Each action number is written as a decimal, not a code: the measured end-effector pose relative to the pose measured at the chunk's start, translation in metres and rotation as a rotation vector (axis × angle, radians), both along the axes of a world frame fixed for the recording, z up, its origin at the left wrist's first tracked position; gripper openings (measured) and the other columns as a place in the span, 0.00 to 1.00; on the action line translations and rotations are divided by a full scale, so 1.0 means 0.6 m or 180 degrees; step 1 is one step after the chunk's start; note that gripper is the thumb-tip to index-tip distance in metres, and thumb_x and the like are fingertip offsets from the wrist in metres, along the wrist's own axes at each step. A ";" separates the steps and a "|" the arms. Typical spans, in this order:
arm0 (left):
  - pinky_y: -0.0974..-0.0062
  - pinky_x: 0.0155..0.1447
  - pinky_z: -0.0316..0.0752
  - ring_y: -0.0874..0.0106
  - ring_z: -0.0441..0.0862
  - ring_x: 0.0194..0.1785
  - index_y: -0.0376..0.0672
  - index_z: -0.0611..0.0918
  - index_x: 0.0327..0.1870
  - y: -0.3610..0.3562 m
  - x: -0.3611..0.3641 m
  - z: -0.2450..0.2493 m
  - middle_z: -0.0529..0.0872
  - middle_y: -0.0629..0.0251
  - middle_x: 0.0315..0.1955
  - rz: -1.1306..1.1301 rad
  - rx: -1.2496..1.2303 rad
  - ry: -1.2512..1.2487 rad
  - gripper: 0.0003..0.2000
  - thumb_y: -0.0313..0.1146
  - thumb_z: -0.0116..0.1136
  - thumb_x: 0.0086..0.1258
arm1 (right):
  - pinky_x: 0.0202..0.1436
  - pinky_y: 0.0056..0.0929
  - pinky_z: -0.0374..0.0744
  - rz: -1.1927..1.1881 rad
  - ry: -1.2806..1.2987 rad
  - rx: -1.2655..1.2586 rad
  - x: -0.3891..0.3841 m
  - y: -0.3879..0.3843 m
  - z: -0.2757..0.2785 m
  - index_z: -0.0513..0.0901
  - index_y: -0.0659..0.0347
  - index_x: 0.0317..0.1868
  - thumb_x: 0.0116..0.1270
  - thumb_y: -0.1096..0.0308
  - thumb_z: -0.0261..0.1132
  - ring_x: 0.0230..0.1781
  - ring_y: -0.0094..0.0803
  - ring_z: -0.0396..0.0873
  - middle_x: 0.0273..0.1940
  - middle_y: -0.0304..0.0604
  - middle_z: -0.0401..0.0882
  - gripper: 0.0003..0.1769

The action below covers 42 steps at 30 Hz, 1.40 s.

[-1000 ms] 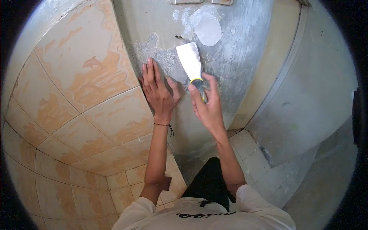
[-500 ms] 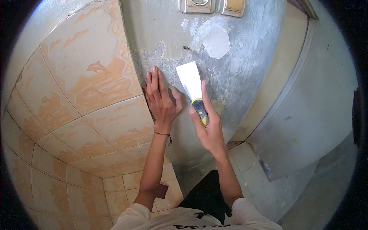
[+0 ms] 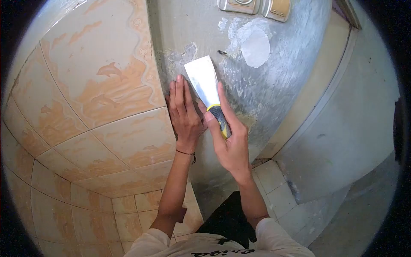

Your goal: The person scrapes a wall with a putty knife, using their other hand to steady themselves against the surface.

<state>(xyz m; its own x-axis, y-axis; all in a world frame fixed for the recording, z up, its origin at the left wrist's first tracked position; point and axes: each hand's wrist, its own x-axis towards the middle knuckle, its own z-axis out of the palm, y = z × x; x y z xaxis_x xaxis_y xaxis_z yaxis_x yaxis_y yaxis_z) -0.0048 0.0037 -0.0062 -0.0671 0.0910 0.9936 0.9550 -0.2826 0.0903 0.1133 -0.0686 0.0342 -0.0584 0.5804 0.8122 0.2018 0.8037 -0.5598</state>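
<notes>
My right hand [image 3: 233,139] grips a putty knife [image 3: 203,80] by its grey and yellow handle, the index finger stretched along the handle toward the blade. The wide metal blade points up and slightly left, over the grey wall [image 3: 180,25]. Beside it, my left hand [image 3: 185,109] lies flat with fingers stretched out, at the wall's edge next to the tiles. Its thumb is partly behind the putty knife and right hand. Near the blade's tip is a chipped patch [image 3: 188,50] of plaster. A round white patch [image 3: 255,49] sits further right.
Tiles with orange dolphins [image 3: 109,71] cover the left wall. A socket [image 3: 239,5] and a switch [image 3: 277,8] are mounted above. A small dark stub [image 3: 221,52] sticks out of the wall. A door frame [image 3: 317,98] stands at the right, above a tiled floor [image 3: 274,184].
The putty knife in my right hand has moved left and up, nearer my left hand and the chipped patch. The view has shifted slightly, so the wall appears further right.
</notes>
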 end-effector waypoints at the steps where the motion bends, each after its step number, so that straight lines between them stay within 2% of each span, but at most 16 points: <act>1: 0.53 0.79 0.59 0.53 0.65 0.77 0.29 0.68 0.73 -0.001 -0.001 0.000 0.67 0.50 0.75 0.0004 -0.0033 0.0008 0.29 0.33 0.53 0.72 | 0.53 0.33 0.80 -0.0103 -0.0033 0.0032 -0.003 -0.004 0.006 0.64 0.66 0.77 0.77 0.68 0.59 0.55 0.40 0.86 0.64 0.65 0.77 0.31; 3: 0.54 0.79 0.59 0.53 0.65 0.76 0.29 0.68 0.73 -0.005 0.000 0.002 0.67 0.50 0.75 0.0007 -0.0077 0.0013 0.29 0.34 0.53 0.73 | 0.56 0.33 0.80 -0.0010 0.0037 -0.0206 -0.008 -0.013 0.013 0.64 0.67 0.77 0.77 0.68 0.59 0.58 0.43 0.84 0.65 0.65 0.76 0.31; 5: 0.55 0.78 0.61 0.52 0.63 0.78 0.30 0.67 0.74 -0.010 0.003 0.006 0.66 0.53 0.75 -0.0210 -0.0092 -0.0078 0.26 0.26 0.50 0.76 | 0.58 0.34 0.79 0.0077 0.0122 -0.0449 -0.014 -0.015 0.015 0.63 0.68 0.77 0.77 0.68 0.59 0.62 0.45 0.82 0.66 0.64 0.75 0.32; 7: 0.55 0.78 0.61 0.53 0.63 0.78 0.30 0.68 0.74 -0.006 0.002 0.004 0.67 0.53 0.74 -0.0143 -0.0027 -0.0047 0.26 0.27 0.49 0.76 | 0.36 0.18 0.72 -0.0118 0.0069 -0.0333 -0.020 -0.011 0.020 0.63 0.65 0.78 0.78 0.70 0.59 0.31 0.16 0.68 0.36 0.32 0.76 0.32; 10: 0.56 0.78 0.62 0.53 0.63 0.78 0.30 0.68 0.74 -0.005 0.002 0.003 0.68 0.53 0.74 -0.0083 -0.0004 -0.0040 0.25 0.28 0.49 0.77 | 0.29 0.16 0.66 0.0020 0.0232 -0.0467 -0.025 -0.014 0.022 0.62 0.63 0.79 0.78 0.70 0.60 0.27 0.14 0.64 0.30 0.29 0.71 0.32; 16: 0.55 0.78 0.60 0.53 0.63 0.78 0.32 0.69 0.74 -0.007 0.001 0.001 0.68 0.54 0.75 -0.0242 -0.0058 -0.0106 0.25 0.29 0.49 0.77 | 0.24 0.15 0.63 0.0071 0.0316 -0.0624 -0.026 -0.020 0.028 0.62 0.62 0.79 0.78 0.70 0.59 0.24 0.12 0.63 0.30 0.28 0.72 0.32; 18: 0.56 0.79 0.59 0.55 0.65 0.77 0.29 0.70 0.72 -0.003 -0.003 -0.001 0.69 0.53 0.74 -0.0019 -0.0094 0.0043 0.27 0.37 0.52 0.76 | 0.23 0.15 0.62 0.0162 0.0355 -0.0620 -0.028 -0.016 0.020 0.62 0.62 0.79 0.78 0.69 0.60 0.24 0.11 0.62 0.30 0.28 0.72 0.32; 26: 0.57 0.79 0.58 0.55 0.65 0.77 0.29 0.70 0.72 0.000 -0.005 -0.002 0.69 0.53 0.74 -0.0140 0.0013 0.0014 0.27 0.36 0.50 0.77 | 0.23 0.16 0.63 0.0086 0.0295 -0.0474 -0.038 -0.014 0.028 0.63 0.62 0.79 0.78 0.69 0.60 0.23 0.12 0.61 0.30 0.29 0.72 0.32; 28: 0.57 0.79 0.60 0.55 0.65 0.77 0.28 0.71 0.71 -0.002 -0.005 -0.002 0.68 0.52 0.74 -0.0095 -0.0089 0.0023 0.26 0.36 0.49 0.77 | 0.36 0.19 0.76 -0.0251 -0.0078 -0.0358 -0.035 -0.014 0.034 0.63 0.66 0.78 0.77 0.69 0.60 0.33 0.17 0.75 0.43 0.40 0.83 0.32; 29: 0.57 0.79 0.60 0.55 0.65 0.77 0.28 0.71 0.71 0.000 -0.005 -0.004 0.68 0.52 0.74 -0.0097 -0.0084 0.0017 0.26 0.36 0.49 0.77 | 0.36 0.19 0.76 -0.0253 -0.0084 -0.0353 -0.035 -0.013 0.034 0.63 0.66 0.78 0.77 0.69 0.60 0.33 0.17 0.75 0.43 0.40 0.83 0.32; 31: 0.57 0.78 0.61 0.55 0.65 0.77 0.28 0.72 0.71 0.004 -0.008 -0.007 0.68 0.52 0.74 -0.0105 0.0012 0.0065 0.25 0.36 0.49 0.78 | 0.58 0.26 0.77 0.0019 0.0075 -0.0090 -0.037 -0.012 0.035 0.63 0.71 0.76 0.77 0.71 0.60 0.55 0.26 0.78 0.64 0.54 0.79 0.31; 32: 0.57 0.78 0.61 0.55 0.65 0.77 0.28 0.72 0.71 0.005 -0.008 -0.008 0.68 0.52 0.74 -0.0099 0.0021 0.0058 0.25 0.36 0.49 0.78 | 0.58 0.26 0.77 0.0025 0.0067 -0.0081 -0.038 -0.012 0.038 0.63 0.71 0.76 0.77 0.71 0.60 0.55 0.26 0.78 0.64 0.54 0.79 0.31; 34: 0.52 0.79 0.58 0.54 0.61 0.79 0.36 0.70 0.72 0.003 -0.005 -0.009 0.64 0.56 0.77 -0.0311 -0.0065 -0.0094 0.25 0.34 0.53 0.78 | 0.72 0.31 0.67 0.0300 0.0197 -0.0326 -0.039 -0.016 0.044 0.63 0.75 0.75 0.76 0.72 0.59 0.69 0.29 0.68 0.74 0.59 0.67 0.31; 35: 0.52 0.79 0.58 0.54 0.61 0.79 0.36 0.70 0.72 0.003 -0.005 -0.008 0.64 0.56 0.77 -0.0309 -0.0059 -0.0097 0.25 0.34 0.53 0.78 | 0.72 0.31 0.67 0.0302 0.0193 -0.0321 -0.040 -0.017 0.045 0.63 0.75 0.75 0.76 0.72 0.59 0.69 0.29 0.68 0.74 0.59 0.67 0.31; 37: 0.57 0.77 0.62 0.55 0.65 0.77 0.27 0.72 0.70 0.000 -0.005 -0.002 0.68 0.53 0.74 -0.0064 0.0029 0.0034 0.25 0.35 0.48 0.78 | 0.69 0.30 0.70 0.0227 0.0194 -0.0346 -0.041 -0.020 0.045 0.63 0.74 0.76 0.76 0.72 0.60 0.66 0.29 0.71 0.72 0.57 0.70 0.32; 42: 0.57 0.77 0.62 0.55 0.65 0.77 0.28 0.72 0.70 0.001 -0.007 -0.003 0.68 0.52 0.74 -0.0130 0.0035 0.0025 0.24 0.35 0.48 0.78 | 0.69 0.29 0.70 0.0264 0.0188 -0.0322 -0.040 -0.013 0.039 0.63 0.74 0.76 0.76 0.72 0.60 0.67 0.28 0.70 0.73 0.57 0.70 0.32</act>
